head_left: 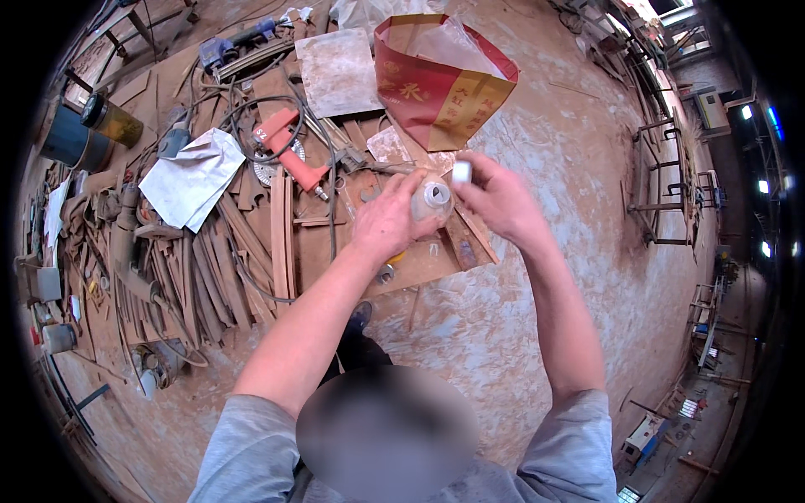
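My left hand (387,216) is wrapped round a small pale translucent bottle (429,201) whose open mouth faces up. To its right, apart from the bottle, my right hand (501,199) pinches a white cap (461,173). The right hand is slightly smeared by motion. Both hands are above the near right corner of a dusty wooden workbench (402,272). How full the bottle is cannot be seen. An orange-red power tool (289,155) with a cable lies left of the hands.
A red and gold paper bag (436,92) with clear plastic inside stands beyond my hands. Many wood strips (201,277), a white cloth or paper sheet (194,178), a flat pale board (338,72) and a blue drill (226,52) crowd the left. Metal racks (658,184) stand far right.
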### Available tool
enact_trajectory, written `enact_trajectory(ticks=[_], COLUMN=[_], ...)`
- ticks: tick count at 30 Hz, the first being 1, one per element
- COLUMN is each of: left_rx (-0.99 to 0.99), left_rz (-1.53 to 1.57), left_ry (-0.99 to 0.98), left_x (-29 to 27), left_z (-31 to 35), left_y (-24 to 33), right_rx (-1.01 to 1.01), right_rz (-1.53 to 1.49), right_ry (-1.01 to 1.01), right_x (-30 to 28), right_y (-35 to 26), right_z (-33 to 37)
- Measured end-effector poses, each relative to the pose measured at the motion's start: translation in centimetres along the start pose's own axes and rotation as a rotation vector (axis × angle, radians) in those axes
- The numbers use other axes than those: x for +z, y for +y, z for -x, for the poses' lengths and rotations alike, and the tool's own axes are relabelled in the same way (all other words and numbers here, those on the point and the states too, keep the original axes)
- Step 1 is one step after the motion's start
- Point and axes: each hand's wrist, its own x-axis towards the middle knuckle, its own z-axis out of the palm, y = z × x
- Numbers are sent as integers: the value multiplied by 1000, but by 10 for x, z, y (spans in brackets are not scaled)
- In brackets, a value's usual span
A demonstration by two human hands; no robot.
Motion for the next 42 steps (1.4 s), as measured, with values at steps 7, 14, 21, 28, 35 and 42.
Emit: enact_trajectory(ticks=[7,14,21,28,35,42], left_rx=[32,22,39,21,40,35], left_rz=[32,-38,-25,-6,40,83], left_ry=[-11,14,12,50,17,11], left_x=[2,-2,-5,0,-4,-5], left_z=[-1,4,4,8,10,15], left_y=[0,-5,-1,-5,-8,-7], right_rx=[-262,-414,49,-322,-206,-74], right_rz=[649,887,901,951,998,1008], right_ry=[-238,-309,-250,-236,-242,-304], right_x=[0,5,23,15,21,23], right_y=[-19,-34,-42,-33,-43,-53], right_z=[-1,-7,-5,-2,-3,-3])
